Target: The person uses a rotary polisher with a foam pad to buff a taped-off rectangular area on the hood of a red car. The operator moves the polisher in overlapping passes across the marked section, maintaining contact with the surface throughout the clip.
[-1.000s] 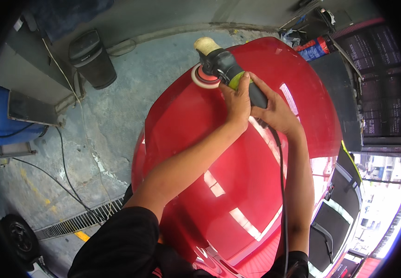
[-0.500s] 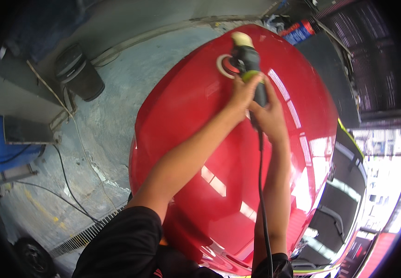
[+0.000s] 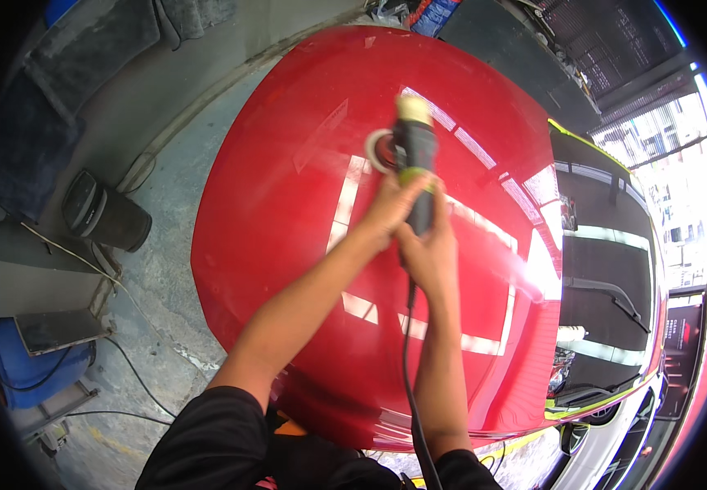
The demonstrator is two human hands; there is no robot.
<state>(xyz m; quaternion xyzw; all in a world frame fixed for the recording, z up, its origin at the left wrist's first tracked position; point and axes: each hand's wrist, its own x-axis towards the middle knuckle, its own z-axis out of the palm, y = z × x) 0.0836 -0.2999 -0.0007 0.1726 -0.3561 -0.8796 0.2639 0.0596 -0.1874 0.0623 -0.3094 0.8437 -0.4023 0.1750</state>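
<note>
A black polisher (image 3: 415, 145) with a green band and a pale cream end lies across the shiny red car hood (image 3: 272, 220). Its round pad (image 3: 379, 152), white-rimmed with a red middle, shows at the left side of the tool, over the paint; motion blurs it. My left hand (image 3: 392, 209) wraps the body just below the green band. Behind it, my right hand (image 3: 432, 257) is closed round the rear of the handle. From there a black cord (image 3: 409, 359) trails down between my forearms.
The windshield (image 3: 606, 261) with its wipers lies right of the hood, a white bottle (image 3: 571, 333) at its base. On the left floor stand a dark bin (image 3: 107, 214) and a blue container (image 3: 35, 359), with cables running nearby. A grey wall (image 3: 198, 82) rises beyond.
My view has shifted, bringing more of the hood and windshield in. Both hands, still on the polisher, have come nearer to me, toward the hood's middle.
</note>
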